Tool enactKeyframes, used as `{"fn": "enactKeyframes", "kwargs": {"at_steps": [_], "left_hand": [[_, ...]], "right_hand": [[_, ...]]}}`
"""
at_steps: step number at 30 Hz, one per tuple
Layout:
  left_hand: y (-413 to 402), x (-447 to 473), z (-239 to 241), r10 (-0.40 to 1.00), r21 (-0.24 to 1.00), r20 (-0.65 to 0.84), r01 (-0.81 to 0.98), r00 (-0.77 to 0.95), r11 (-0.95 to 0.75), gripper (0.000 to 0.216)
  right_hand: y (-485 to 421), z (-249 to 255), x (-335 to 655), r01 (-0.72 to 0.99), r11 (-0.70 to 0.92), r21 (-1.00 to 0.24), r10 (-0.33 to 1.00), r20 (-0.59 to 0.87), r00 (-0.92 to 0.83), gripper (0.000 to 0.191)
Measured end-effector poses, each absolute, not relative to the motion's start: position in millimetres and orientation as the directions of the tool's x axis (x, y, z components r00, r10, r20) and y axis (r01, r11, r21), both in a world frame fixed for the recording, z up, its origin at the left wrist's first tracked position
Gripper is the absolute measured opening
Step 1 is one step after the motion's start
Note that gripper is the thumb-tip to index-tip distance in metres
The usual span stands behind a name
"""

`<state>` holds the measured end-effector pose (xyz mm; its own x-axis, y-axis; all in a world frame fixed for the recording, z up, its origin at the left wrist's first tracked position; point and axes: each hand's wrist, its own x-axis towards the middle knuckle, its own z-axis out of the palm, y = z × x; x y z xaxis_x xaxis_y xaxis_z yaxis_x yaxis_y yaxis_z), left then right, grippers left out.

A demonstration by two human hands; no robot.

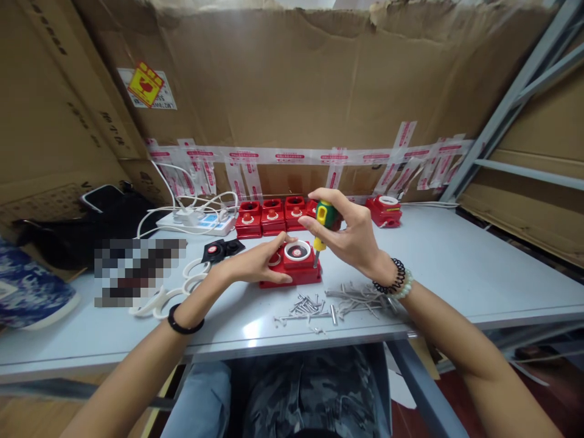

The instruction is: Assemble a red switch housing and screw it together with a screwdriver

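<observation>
A red plastic box [298, 277] with a white ring [291, 251] around a dark round centre lies on the table in front of me. My left hand [262, 258] is closed around its left side, fingers on the top and front. In my right hand [351, 228] is a screwdriver [323, 216] with a green and yellow handle, held nearly upright. Its metal shaft points down at the box's right end, and the tip seems to touch there. Just in front, a pile of screws [306, 304] lies beside several thin grey-white strips [358, 298].
Several red boxes [272, 218] stand in a row at the back, another red box [384, 211] to their right. White rings [171, 301] and black square parts [222, 249] lie on the left. Behind them is a power strip [196, 222] with cables. Cardboard [292, 91] walls the back.
</observation>
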<state>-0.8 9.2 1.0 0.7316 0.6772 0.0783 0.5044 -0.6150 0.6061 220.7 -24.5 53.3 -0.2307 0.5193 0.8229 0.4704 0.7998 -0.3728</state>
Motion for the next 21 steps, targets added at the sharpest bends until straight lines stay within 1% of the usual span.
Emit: {"fn": "enactKeyframes", "kwargs": {"at_steps": [2, 4, 6, 8, 11, 13, 14, 15, 18, 19, 21], "left_hand": [[9, 0, 2, 0.681, 0.605, 0.078, 0.508, 0.728, -0.613, 0.079], [8, 0, 3, 0.686, 0.607, 0.072, 0.514, 0.724, -0.606, 0.079], [8, 0, 4, 0.686, 0.611, 0.064, 0.515, 0.725, -0.601, 0.079], [7, 0, 4, 0.685, 0.616, 0.062, 0.512, 0.726, -0.599, 0.08], [8, 0, 3, 0.687, 0.619, 0.07, 0.509, 0.723, -0.598, 0.082], [8, 0, 2, 0.689, 0.62, 0.079, 0.506, 0.721, -0.6, 0.083], [9, -1, 1, 0.69, 0.618, 0.078, 0.508, 0.72, -0.6, 0.083], [9, -1, 1, 0.691, 0.614, 0.072, 0.514, 0.719, -0.599, 0.083], [9, -1, 2, 0.694, 0.6, 0.049, 0.534, 0.719, -0.596, 0.082], [9, 0, 3, 0.694, 0.597, 0.045, 0.538, 0.718, -0.595, 0.081], [8, 0, 5, 0.693, 0.595, 0.045, 0.538, 0.72, -0.597, 0.079]], "right_hand": [[-27, 57, 224, 0.433, 0.803, -0.409, 0.556, 0.775, -0.301, 0.035], [-28, 60, 228, 0.334, 0.805, -0.491, 0.593, 0.697, -0.404, 0.043], [-26, 61, 231, 0.285, 0.795, -0.535, 0.603, 0.65, -0.463, 0.045], [-22, 59, 230, 0.348, 0.793, -0.5, 0.609, 0.676, -0.416, 0.042], [-18, 56, 227, 0.564, 0.737, -0.372, 0.592, 0.759, -0.272, 0.037], [-18, 57, 227, 0.656, 0.687, -0.312, 0.588, 0.77, -0.25, 0.038], [-19, 59, 228, 0.658, 0.686, -0.311, 0.6, 0.753, -0.269, 0.04], [-20, 61, 230, 0.632, 0.699, -0.334, 0.62, 0.723, -0.305, 0.043], [-21, 66, 235, 0.472, 0.753, -0.459, 0.651, 0.628, -0.427, 0.048], [-21, 67, 236, 0.436, 0.761, -0.481, 0.646, 0.621, -0.444, 0.048], [-20, 66, 235, 0.43, 0.77, -0.471, 0.633, 0.65, -0.421, 0.041]]}}
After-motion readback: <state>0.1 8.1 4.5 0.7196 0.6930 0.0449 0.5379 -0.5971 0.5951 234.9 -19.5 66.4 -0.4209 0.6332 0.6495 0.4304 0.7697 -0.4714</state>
